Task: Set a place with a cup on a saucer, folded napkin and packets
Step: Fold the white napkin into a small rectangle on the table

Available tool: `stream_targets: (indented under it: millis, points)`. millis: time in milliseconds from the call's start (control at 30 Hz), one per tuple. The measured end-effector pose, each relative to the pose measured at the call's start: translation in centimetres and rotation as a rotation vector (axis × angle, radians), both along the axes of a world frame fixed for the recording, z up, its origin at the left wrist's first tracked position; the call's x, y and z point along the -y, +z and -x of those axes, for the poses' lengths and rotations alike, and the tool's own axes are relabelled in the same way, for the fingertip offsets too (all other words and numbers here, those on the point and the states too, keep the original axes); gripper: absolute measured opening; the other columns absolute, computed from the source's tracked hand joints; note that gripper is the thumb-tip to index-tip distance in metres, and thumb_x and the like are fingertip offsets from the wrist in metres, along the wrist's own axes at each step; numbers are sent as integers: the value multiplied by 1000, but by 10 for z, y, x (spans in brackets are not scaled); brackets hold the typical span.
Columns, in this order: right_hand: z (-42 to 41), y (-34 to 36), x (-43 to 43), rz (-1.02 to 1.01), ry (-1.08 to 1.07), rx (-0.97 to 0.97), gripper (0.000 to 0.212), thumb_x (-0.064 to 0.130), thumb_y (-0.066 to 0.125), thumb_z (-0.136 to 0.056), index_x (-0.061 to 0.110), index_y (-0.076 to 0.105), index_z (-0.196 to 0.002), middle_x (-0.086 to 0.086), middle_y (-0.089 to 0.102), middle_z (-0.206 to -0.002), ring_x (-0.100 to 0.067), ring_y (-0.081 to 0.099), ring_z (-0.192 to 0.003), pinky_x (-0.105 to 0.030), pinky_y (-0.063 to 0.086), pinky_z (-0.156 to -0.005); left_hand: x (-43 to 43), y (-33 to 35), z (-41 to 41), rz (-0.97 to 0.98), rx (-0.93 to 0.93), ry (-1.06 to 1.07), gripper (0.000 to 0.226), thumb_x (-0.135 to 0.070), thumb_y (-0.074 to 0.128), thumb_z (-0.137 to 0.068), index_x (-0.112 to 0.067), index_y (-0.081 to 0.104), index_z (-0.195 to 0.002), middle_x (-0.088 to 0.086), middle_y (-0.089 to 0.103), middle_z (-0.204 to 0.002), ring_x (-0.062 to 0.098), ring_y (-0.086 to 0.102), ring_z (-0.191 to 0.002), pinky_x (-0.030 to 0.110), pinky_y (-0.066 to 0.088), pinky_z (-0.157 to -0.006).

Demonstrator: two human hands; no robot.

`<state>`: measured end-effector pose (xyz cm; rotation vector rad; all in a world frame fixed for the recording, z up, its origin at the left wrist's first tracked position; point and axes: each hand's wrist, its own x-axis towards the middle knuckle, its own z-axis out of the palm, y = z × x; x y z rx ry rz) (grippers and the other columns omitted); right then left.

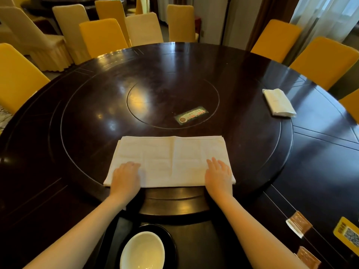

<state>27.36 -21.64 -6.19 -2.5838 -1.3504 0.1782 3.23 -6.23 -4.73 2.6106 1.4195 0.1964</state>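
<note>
On the dark round tabletop (77,113) I see the napkin (171,160) lying long axis left-to-right; my left hand (126,176) and right hand (219,174) press flat, fingers together, on its near corners.

Round table (252,156) is showing dark glossy lacquered wood with glare patches, napkin (171,160) is reading as matt creased white cloth, cup (142,251) is looking glazed smooth ceramic on a glossy black saucer (171,241), chairs (103,33) are wearing matt fabric covers.
</note>
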Motion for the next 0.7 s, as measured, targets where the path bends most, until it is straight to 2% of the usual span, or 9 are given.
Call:
stream_targets:
  millis: [100,233,333,400,467,533,600,700]
  points:
    - [-2,2,-39,-44,-25,-94,47,31,29,-100,17,26,-145,-5,24,-155,-24,21,-141,-39,18,-114,-15,-1,-56,63,116,-114,41,-19,46,-92,-17,46,-133,5,48,-139,25,43,-126,40,34,-103]
    - [-34,0,-70,-159,-213,-89,40,26,36,-99,14,39,-137,-6,43,-143,-27,34,-131,-41,29,-106,-71,-20,-93,49,91,-23,48,-23,44,-93,-16,37,-140,10,38,-148,28,36,-134,41,30,-107]
    - [-51,-14,-85,-113,-223,-88,43,26,34,-99,14,35,-140,-6,35,-149,-27,25,-137,-42,22,-112,-108,-40,-93,27,-11,34,51,-28,39,-96,-16,30,-145,11,28,-153,27,24,-142,41,22,-112]
    - [-53,-25,-90,-106,-204,-86,43,24,31,-100,15,33,-141,-5,31,-151,-27,22,-139,-42,17,-114,-117,-54,-91,15,10,23,49,-30,37,-97,-16,34,-143,10,28,-153,26,22,-142,42,19,-113]
    - [-54,-34,-92,-127,-213,-46,41,20,32,-99,16,35,-140,-5,33,-150,-27,24,-138,-42,16,-114,-118,-62,-90,-42,102,19,43,-25,39,-97,-13,44,-138,11,37,-148,27,30,-139,43,23,-112]
    - [-60,-37,-94,-147,-221,29,39,13,36,-97,17,42,-135,-5,42,-143,-28,30,-132,-42,22,-109,-119,-64,-88,-127,199,22,36,-19,42,-95,-9,57,-127,15,52,-136,32,45,-128,45,32,-106]
    - [-70,-36,-100,-168,-191,105,35,6,38,-94,17,51,-125,-4,50,-130,-27,36,-122,-40,27,-101,-120,-63,-85,-205,266,20,30,-16,47,-91,-5,66,-112,17,64,-118,35,56,-110,46,42,-94]
    - [-83,-32,-107,-204,-144,144,28,6,40,-94,17,58,-111,-2,55,-113,-23,40,-106,-35,28,-90,-120,-60,-84,-239,338,16,16,-9,57,-89,-5,70,-95,13,67,-96,33,56,-92,42,42,-76]
